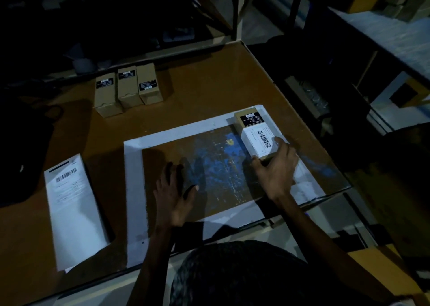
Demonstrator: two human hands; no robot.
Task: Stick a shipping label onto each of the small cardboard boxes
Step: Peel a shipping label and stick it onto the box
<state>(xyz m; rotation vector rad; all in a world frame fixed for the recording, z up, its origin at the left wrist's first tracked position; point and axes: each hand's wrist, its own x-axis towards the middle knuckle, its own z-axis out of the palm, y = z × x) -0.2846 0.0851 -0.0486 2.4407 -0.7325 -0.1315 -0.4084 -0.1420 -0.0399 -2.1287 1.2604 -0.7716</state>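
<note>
A small cardboard box [246, 119] lies at the right of the table with a black tag near its far end and a white shipping label [258, 140] stuck over its near half. My right hand [277, 170] grips the near end of this box. My left hand [174, 196] hovers flat over the worn blue patch, fingers apart, holding nothing. Three more small boxes [127, 88] with black tags stand side by side at the far left. A stack of white label sheets [74, 210] with a barcode lies at the near left.
A white taped rectangle [133, 177] frames the scuffed work area [216, 166] on the brown table. The table's right edge [302, 119] drops off to dark shelving. A dark bag [21, 156] sits at the left edge.
</note>
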